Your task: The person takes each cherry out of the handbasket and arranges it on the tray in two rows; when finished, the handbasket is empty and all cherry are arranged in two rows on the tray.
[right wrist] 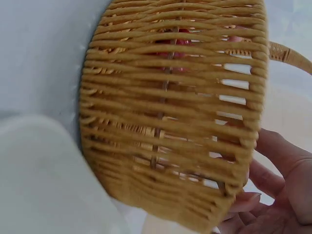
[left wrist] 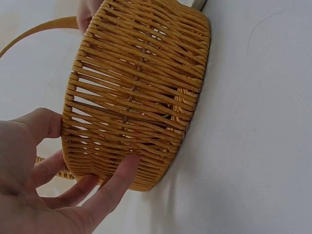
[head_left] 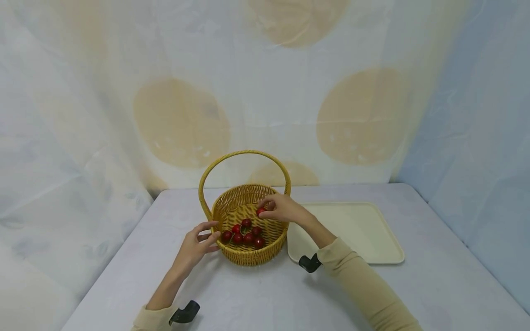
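Right hand [head_left: 283, 208] pinches a cherry [head_left: 261, 211] over a basket [head_left: 248, 258]

The right hand has its fingers bent, and the cherry is between the fingertips, above the right part of the basket floor; whether it touches this floor, I cannot tell. The left hand [head_left: 195, 246] holds the basket at its left side, with the fingers spread and partly bent at the rim and outer wall. More cherries [head_left: 249, 238] lie close together inside, toward the front. The handle [head_left: 247, 151] stands upright. Just beside the basket, on the right, a cream tray [head_left: 352, 227] lies flat on the table [head_left: 248, 299], partly covered by the right sleeve [head_left: 364, 285]. Behind hangs a pale curtain [head_left: 265, 101] with tan spots.
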{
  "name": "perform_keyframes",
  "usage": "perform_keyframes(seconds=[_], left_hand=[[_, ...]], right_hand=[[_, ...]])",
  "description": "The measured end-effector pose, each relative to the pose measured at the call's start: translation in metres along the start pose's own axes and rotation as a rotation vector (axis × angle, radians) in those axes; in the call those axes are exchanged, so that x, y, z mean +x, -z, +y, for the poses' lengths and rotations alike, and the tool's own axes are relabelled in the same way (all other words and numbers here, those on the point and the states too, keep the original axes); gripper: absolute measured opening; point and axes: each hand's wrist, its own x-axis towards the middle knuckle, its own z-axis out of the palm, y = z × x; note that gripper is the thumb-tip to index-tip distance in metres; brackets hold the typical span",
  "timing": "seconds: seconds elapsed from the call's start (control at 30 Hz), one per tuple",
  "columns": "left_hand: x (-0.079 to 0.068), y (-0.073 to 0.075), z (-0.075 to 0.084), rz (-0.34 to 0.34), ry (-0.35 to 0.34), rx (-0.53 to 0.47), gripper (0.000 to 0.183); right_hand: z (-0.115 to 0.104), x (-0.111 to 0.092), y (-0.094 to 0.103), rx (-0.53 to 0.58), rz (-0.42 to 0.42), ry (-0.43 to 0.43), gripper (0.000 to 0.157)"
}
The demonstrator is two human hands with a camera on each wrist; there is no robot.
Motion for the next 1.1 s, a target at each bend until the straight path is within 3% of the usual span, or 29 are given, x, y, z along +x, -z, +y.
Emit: perform_keyframes(seconds=[0.47, 0.87, 1.1], left_hand=[[0.0, 0.0, 0.0, -0.018, -0.006, -0.017, 0.054], [0.003, 0.0, -0.002, -0.022, -0.028, -0.027, 0.054], [0.003, 0.0, -0.004, -0.016, -0.017, -0.023, 0.054]], right_hand=[[0.008, -0.036, 0.03, 0.006, -0.007, 0.056, 0.033], [0.038, -0.063, 0.054, 0.05, 0.03, -0.032, 0.031], [0.064, -0.068, 0.056, 0.04, 0.066, -0.089, 0.033]])
